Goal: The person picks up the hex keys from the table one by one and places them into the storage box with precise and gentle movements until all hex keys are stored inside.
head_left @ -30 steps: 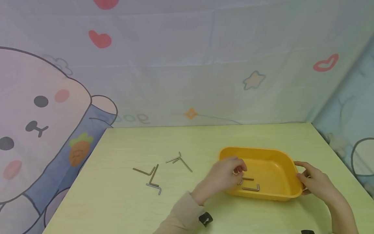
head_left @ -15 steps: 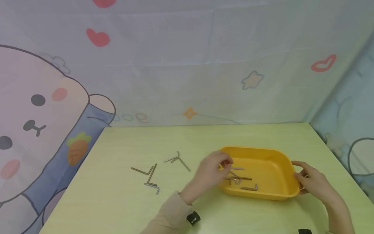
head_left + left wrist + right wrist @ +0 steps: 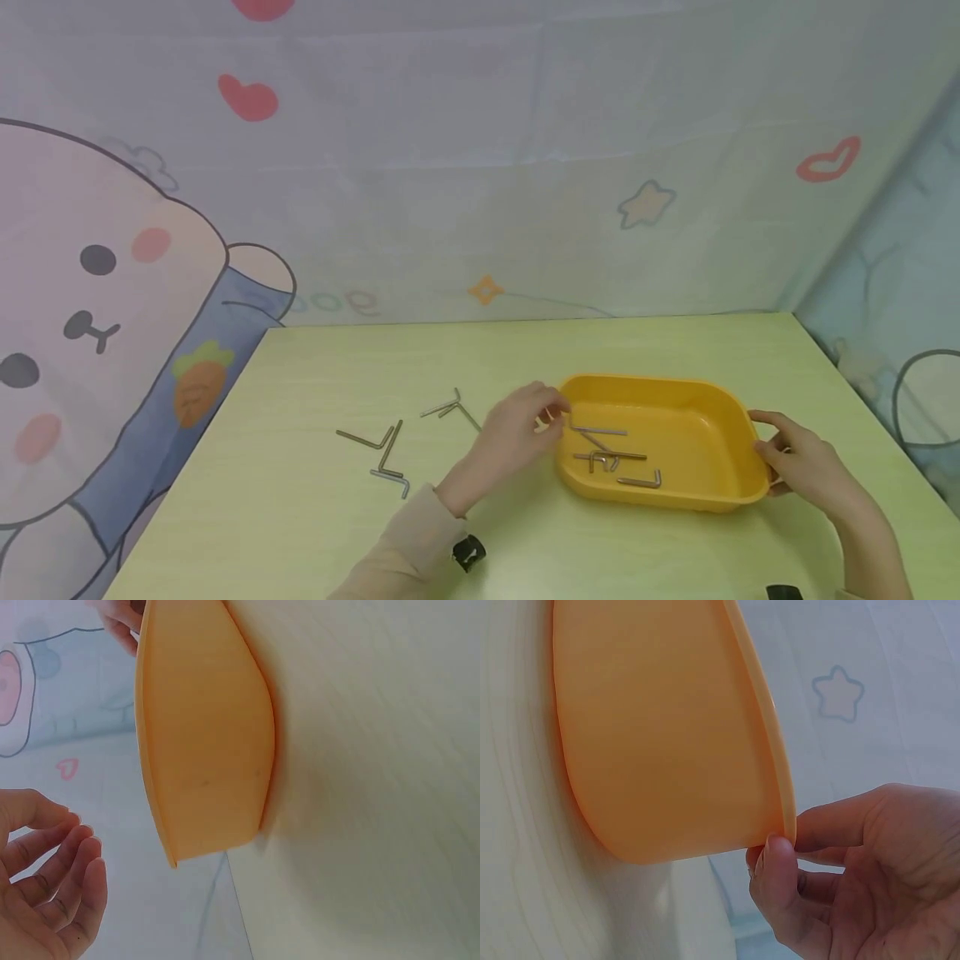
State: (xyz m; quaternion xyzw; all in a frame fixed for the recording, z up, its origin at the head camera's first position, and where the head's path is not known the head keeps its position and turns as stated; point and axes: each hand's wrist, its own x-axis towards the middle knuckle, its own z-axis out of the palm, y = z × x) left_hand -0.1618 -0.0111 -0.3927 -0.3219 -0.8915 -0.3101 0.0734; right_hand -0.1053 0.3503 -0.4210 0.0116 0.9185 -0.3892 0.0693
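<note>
A yellow plastic tray stands on the table, and several L-shaped hex keys lie in its left half. My right hand grips the tray's right end; in the right wrist view the thumb and fingers pinch its rim. Beside the tray's left end hovers my left hand, its fingers loosely bent. The left wrist view shows this hand holding nothing, apart from the tray wall.
More hex keys lie on the table left of the tray: one group at the left, another farther back, partly covered by my left hand. A printed cloth hangs behind the table's back edge.
My left hand has moved left from over the tray to beside its left end, uncovering the hex keys inside. My right hand keeps its grip on the tray.
</note>
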